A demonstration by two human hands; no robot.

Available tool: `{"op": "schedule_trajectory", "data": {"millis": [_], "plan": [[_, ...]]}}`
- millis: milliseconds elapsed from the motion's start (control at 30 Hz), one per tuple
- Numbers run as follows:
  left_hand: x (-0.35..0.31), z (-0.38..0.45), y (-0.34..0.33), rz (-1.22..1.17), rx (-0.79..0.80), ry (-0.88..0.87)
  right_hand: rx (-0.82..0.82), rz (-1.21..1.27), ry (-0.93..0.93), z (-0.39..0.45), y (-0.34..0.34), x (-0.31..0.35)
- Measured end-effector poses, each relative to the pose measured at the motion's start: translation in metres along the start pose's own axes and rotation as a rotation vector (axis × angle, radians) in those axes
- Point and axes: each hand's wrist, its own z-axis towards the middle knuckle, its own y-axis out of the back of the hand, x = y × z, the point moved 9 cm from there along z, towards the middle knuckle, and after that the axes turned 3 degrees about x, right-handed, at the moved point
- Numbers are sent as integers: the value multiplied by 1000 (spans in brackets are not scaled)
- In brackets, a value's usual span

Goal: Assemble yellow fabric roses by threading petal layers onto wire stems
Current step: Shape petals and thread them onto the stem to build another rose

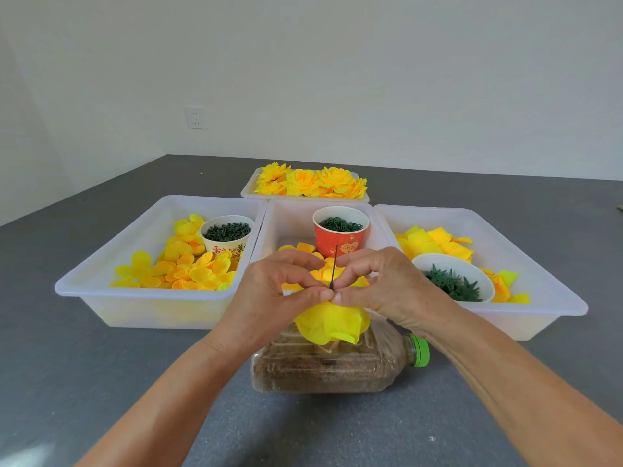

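Head view: both hands [286, 284] [377, 284] pinch wire stem [334, 266]; bottle [337, 369] apparently beneath, trays [161, 305] behind.

Bare forearms, no sleeves; left hand [279, 284], right hand [387, 284] ungloved.

The tabletop [101, 382] is dark grey, matt and finely speckled. The four trays [161, 308] are milky, translucent plastic with a smooth, soft sheen. Petal layers [332, 323] look like thin yellow cloth, matt and slightly creased. The near bottle [337, 369] is clear glossy plastic with a green ribbed cap [419, 350]. The red cup [340, 237] looks like printed paper.
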Motion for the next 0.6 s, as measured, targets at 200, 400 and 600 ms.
{"op": "schedule_trajectory", "data": {"millis": [200,400,600], "plan": [[9,-3,-1,-107,-5,48,-12,42,-16,-4,-4,-8],[8,4,1,-34,-47,61,-1,152,-76,-10,-7,-14],[4,7,-3,-23,-65,28,-83,306,-139,-16,-4,-25]]}}
